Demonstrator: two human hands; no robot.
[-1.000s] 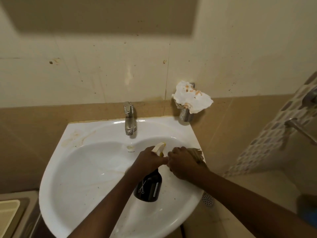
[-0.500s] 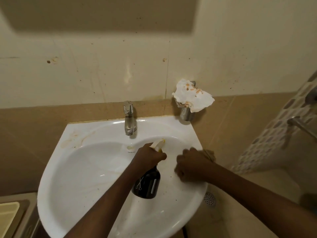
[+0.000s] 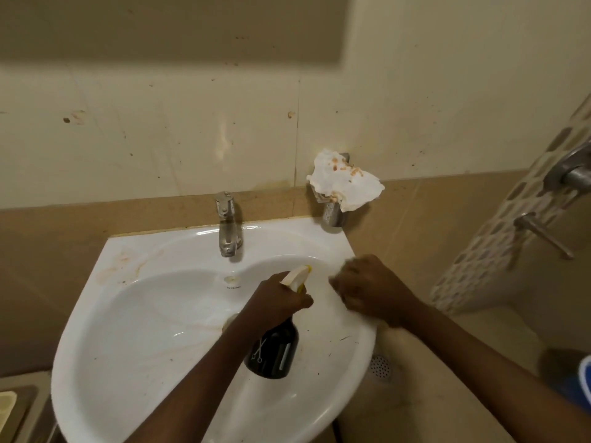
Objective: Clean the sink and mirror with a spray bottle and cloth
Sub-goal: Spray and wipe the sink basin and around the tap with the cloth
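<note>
The sink is partly done: brown stains remain at its ten o'clock rim. The left hand clamps the spray bottle over the basin; the right hand, fisted, rubs the two o'clock rim, its cloth hidden. No mirror shows.

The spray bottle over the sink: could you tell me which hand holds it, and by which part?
The left hand holds the spray bottle by its neck, just below the trigger head.

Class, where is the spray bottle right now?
In the head view, the spray bottle hangs over the sink basin, right of centre, held by the left hand, just left of the right hand.
</note>
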